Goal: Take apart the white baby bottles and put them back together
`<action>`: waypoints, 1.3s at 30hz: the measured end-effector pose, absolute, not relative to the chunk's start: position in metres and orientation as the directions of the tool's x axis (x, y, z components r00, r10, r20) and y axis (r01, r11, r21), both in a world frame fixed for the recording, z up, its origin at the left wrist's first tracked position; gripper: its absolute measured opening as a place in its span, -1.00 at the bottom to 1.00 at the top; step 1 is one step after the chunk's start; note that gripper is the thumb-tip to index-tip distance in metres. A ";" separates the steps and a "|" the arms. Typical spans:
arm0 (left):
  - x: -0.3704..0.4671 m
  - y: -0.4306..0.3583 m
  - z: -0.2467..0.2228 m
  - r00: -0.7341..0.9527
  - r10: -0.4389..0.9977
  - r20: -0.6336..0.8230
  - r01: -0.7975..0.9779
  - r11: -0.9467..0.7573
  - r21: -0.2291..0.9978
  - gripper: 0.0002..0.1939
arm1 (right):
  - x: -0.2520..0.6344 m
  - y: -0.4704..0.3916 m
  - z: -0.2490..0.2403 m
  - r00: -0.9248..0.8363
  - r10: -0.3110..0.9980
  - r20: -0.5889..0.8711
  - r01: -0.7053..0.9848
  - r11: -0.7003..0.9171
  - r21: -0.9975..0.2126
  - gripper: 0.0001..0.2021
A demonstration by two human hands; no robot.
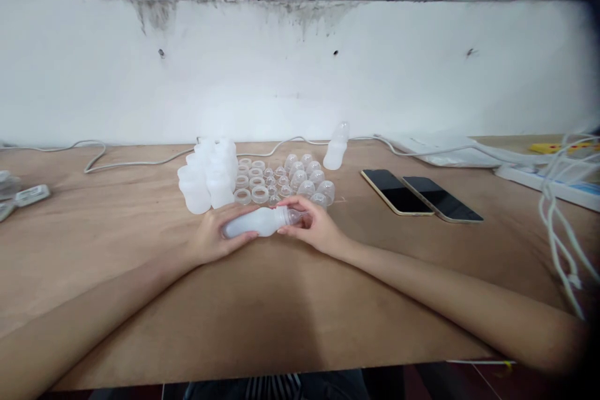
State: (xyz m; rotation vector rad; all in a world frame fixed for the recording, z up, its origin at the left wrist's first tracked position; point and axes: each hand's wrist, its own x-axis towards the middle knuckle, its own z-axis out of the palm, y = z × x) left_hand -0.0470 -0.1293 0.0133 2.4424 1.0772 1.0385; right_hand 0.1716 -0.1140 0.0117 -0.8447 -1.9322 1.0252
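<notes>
A whitish baby bottle (255, 222) lies on its side between my hands, low over the front part of the table. Around its base end my left hand (216, 234) is closed. My right hand (315, 225) has its fingers round the collar and clear nipple at the other end. Just behind are rows of clear nipples (284, 180) and ring collars (258, 194). Clear dome caps (306, 188) stand to their right, and several white bottle bodies (219, 189) stand grouped on the left. One capped bottle (335, 153) stands upright farther back.
Two phones (396, 192) lie on the wooden table (140, 325) to the right. A white cable (276, 151) runs along the wall, and tangled cords (555, 225) hang at far right near a power strip (548, 182). Small packaged items (30, 195) lie at far left.
</notes>
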 end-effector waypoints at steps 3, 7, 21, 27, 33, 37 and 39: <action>-0.046 -0.132 0.014 0.479 0.690 0.542 0.548 -0.718 0.429 -0.58 | 0.173 -0.112 0.015 -0.494 0.814 0.306 0.188 0.444 -0.876 -0.63; -0.046 -0.129 0.016 0.462 0.695 0.552 0.524 -0.716 0.462 -0.60 | 0.174 -0.112 0.017 -0.567 0.750 0.339 0.045 0.440 -0.897 -0.66; -0.046 -0.131 0.015 0.432 0.697 0.572 0.550 -0.706 0.446 -0.60 | 0.174 -0.107 0.011 -0.477 0.823 0.309 0.147 0.422 -0.895 -0.63; -0.048 -0.130 0.015 0.428 0.737 0.523 0.553 -0.671 0.493 -0.61 | 0.174 -0.113 0.015 -0.534 0.695 0.481 0.187 0.653 -0.734 -0.69; -0.048 -0.132 0.015 0.454 0.709 0.540 0.573 -0.696 0.432 -0.61 | 0.173 -0.110 0.014 -0.520 0.770 0.370 0.258 0.555 -0.791 -0.66; -0.047 -0.134 0.015 0.509 0.655 0.559 0.564 -0.744 0.359 -0.59 | 0.176 -0.109 0.013 -0.569 0.782 0.255 0.253 0.462 -0.850 -0.72; -0.046 -0.133 0.016 0.494 0.671 0.554 0.572 -0.730 0.374 -0.60 | 0.177 -0.112 0.015 -0.575 0.766 0.287 0.237 0.491 -0.838 -0.71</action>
